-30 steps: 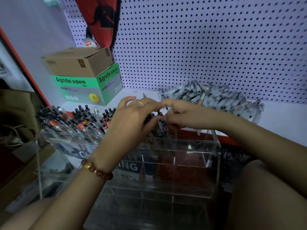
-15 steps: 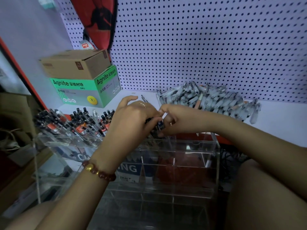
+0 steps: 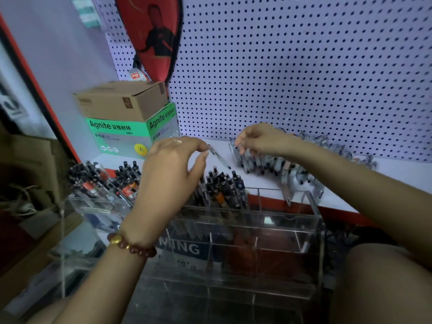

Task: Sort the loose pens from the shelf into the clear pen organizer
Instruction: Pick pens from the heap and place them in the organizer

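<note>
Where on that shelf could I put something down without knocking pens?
The white shelf is bare between the green Agnite box and the heap of loose clear pens, save one stray pen. In the clear acrylic organizer, the top right compartment looks empty; left and middle ones are packed.

Organizer: the clear pen organizer (image 3: 280,230) stood against the white shelf's (image 3: 259,181) front edge, with dark-capped pens (image 3: 222,183) packed in its back-left compartment.
Left hand: the left hand (image 3: 170,169) hovered over that compartment, fingers loosely bent, holding nothing.
Right hand: the right hand (image 3: 261,139) was behind the organizer, fingertips curled onto the loose pens (image 3: 292,164); whether it gripped one was unclear.
Single pen: one pen (image 3: 219,157) lay just behind the organizer.
</note>
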A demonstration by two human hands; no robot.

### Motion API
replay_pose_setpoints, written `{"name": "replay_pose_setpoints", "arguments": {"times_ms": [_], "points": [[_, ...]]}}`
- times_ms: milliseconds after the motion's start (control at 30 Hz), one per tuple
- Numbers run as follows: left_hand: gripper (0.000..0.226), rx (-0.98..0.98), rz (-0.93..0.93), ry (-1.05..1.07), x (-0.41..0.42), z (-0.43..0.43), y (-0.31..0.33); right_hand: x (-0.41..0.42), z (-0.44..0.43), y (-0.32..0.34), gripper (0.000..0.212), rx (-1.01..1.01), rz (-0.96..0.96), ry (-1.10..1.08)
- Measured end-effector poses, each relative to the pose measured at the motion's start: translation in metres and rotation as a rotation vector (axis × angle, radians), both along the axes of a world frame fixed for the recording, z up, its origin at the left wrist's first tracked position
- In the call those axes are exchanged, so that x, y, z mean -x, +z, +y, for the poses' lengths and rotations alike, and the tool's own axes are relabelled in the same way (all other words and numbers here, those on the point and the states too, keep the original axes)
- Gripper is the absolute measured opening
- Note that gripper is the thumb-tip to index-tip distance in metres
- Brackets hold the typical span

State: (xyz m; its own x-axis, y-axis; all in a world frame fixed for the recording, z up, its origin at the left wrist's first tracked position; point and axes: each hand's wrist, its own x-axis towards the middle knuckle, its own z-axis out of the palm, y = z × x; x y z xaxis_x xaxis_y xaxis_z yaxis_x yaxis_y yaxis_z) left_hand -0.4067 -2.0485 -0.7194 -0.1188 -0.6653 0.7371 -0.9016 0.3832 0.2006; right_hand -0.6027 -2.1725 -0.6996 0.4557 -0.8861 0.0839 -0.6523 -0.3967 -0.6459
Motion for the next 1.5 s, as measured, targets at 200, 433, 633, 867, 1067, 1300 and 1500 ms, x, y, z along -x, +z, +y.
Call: {"name": "replay_pose_setpoints", "arguments": {"times_ms": [200,433,633,867,1067,1300,1500], "points": [[0.008,0.005,0.048,0.141,-0.020,-0.008,-0.003,-0.024,-0.066,-0.012,0.023,0.348,0.490,0.035],[0.017,-0.009,0.086,0.130,-0.021,-0.014,-0.002,-0.033,-0.097,-0.033,0.022,0.291,0.791,0.032],[0.010,0.029,0.179,0.101,-0.019,-0.014,0.000,-0.034,-0.085,-0.026,0.018,0.531,0.660,0.022],[0.015,-0.055,0.455,-0.055,-0.021,-0.014,0.000,-0.035,-0.034,0.010,0.018,0.800,0.259,0.050],[0.028,-0.190,0.692,-0.303,-0.015,-0.007,0.009,-0.044,0.021,0.030,0.020,0.567,-0.466,0.112],[0.029,-0.121,0.882,-0.366,-0.011,-0.010,0.012,-0.058,0.044,0.032,0.021,0.115,-0.430,0.424],[0.022,-0.035,1.015,-0.342,-0.016,-0.012,0.011,-0.041,-0.021,-0.003,0.014,0.046,0.001,0.193]]}}
